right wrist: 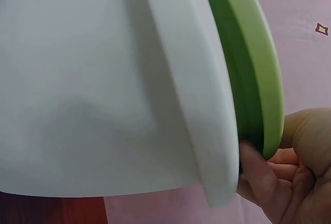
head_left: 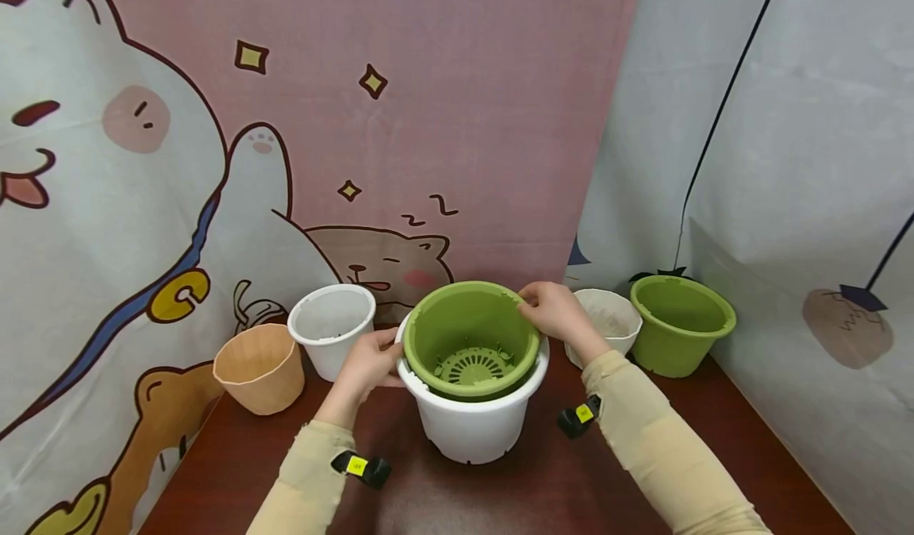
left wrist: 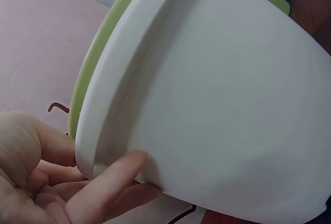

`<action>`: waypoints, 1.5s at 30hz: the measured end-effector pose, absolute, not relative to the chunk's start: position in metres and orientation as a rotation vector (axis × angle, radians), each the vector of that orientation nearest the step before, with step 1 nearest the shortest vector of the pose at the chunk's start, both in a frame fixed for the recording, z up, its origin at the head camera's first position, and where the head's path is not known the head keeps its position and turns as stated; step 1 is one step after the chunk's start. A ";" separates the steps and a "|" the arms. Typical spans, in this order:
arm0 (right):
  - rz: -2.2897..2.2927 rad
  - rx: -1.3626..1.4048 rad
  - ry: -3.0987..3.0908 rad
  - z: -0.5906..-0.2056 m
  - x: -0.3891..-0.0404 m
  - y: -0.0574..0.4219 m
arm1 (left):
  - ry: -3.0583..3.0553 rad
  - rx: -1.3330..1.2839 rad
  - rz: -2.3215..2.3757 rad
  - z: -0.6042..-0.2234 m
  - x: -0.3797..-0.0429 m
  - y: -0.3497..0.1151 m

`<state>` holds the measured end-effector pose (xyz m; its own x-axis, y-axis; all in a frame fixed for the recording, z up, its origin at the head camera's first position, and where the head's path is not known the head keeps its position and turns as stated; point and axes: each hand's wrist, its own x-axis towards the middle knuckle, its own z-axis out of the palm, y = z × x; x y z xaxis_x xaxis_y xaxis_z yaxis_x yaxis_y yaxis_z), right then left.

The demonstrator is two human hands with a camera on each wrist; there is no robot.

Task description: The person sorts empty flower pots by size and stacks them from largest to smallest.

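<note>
A green plastic flowerpot [head_left: 464,317] with a slotted base sits inside a larger white flowerpot [head_left: 471,432] on the table. On the left, my left hand [head_left: 367,364] grips the white pot's rim, thumb and fingers on either side of it in the left wrist view. My right hand [head_left: 560,313] pinches the green pot's rim at the far right. In the right wrist view, the green rim [right wrist: 271,74] stands out past the white one, with a gap between them. The lower part of the green pot is hidden inside the white pot.
An orange flowerpot [head_left: 260,388] and a smaller white flowerpot [head_left: 336,352] stand at the left. Behind my right wrist is a cream flowerpot [head_left: 607,325], beside another green flowerpot [head_left: 674,352]. A printed cloth [head_left: 485,122] hangs behind the dark red table [head_left: 557,487].
</note>
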<state>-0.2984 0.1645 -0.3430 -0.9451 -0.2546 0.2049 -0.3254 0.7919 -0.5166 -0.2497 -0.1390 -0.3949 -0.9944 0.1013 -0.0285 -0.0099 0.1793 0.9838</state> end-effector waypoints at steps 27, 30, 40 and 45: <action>0.655 0.465 -2.766 -0.351 -0.293 0.165 | 2.327 0.053 1.964 -0.394 -0.251 -0.136; 0.672 0.476 -2.756 -0.350 -0.291 0.168 | 2.328 0.046 1.963 -0.395 -0.252 -0.135; 0.879 0.509 -2.767 -0.355 -0.282 0.184 | 2.339 0.051 1.950 -0.395 -0.249 -0.137; 0.960 0.536 -2.723 -0.359 -0.277 0.194 | 2.338 0.052 1.950 -0.395 -0.248 -0.137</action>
<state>-0.2771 0.1944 -0.3589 -0.9132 -0.2681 0.3069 -0.4013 0.7226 -0.5629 -0.2478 -0.1374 -0.3945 -0.9947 0.0882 -0.0524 -0.0357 0.1812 0.9828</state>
